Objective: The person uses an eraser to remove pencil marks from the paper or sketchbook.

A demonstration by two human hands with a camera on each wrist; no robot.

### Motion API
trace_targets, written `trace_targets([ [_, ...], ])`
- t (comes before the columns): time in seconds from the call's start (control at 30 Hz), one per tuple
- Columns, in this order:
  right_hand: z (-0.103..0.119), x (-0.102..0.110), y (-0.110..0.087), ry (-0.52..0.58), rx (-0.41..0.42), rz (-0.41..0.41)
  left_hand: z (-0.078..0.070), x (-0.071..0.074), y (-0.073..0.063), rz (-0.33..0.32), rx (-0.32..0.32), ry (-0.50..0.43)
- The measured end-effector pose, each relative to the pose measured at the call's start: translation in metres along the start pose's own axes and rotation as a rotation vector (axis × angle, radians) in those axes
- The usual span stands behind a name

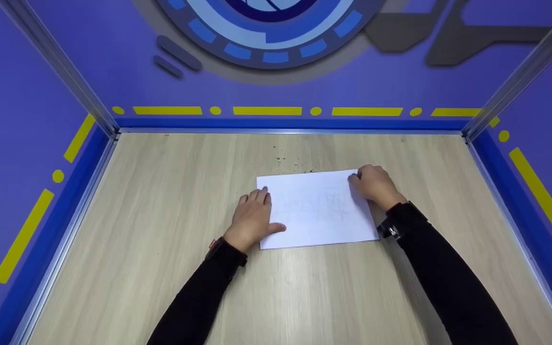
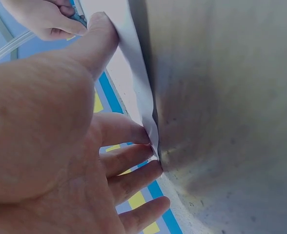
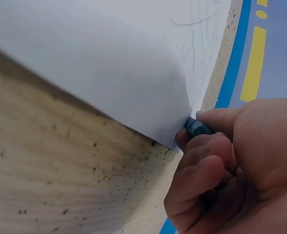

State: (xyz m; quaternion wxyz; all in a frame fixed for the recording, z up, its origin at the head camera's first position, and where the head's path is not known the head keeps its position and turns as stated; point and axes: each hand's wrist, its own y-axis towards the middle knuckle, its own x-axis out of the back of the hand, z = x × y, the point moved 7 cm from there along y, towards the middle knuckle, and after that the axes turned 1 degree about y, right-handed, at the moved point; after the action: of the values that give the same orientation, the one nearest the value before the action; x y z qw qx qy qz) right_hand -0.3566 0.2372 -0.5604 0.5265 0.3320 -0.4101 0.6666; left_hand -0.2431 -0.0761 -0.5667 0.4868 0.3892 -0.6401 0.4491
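Paper [image 1: 316, 211] is white, faintly grey-lined; small block [image 3: 198, 127], dark teal; tabletop [image 1: 161, 191] pale wood-grain, dark specks [image 1: 279, 158] at paper's 11 o'clock.

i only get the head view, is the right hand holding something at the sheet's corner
Observer: Yes. In the right wrist view, the right hand pinches a small dark blue-green object; I can't tell what it is.
Operator: ok and is the sheet edge flat by the left hand
Observer: No, the left wrist view shows that edge rippling beside the fingertips.
Operator: anything near the right hand that i'm missing
Observer: Dark specks on the table, just off the sheet's right edge, in the right wrist view.
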Motion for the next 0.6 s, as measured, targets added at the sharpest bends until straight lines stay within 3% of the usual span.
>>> trace_targets([
  [0.27,0.023,-0.008,0.000,0.053,0.012,0.033,0.001,-0.002,0.001,0.001,0.008,0.011],
  [0.6,0.093,-0.034,0.007,-0.014,0.126,0.056,-0.001,0.000,0.001,-0.001,0.002,0.010],
])
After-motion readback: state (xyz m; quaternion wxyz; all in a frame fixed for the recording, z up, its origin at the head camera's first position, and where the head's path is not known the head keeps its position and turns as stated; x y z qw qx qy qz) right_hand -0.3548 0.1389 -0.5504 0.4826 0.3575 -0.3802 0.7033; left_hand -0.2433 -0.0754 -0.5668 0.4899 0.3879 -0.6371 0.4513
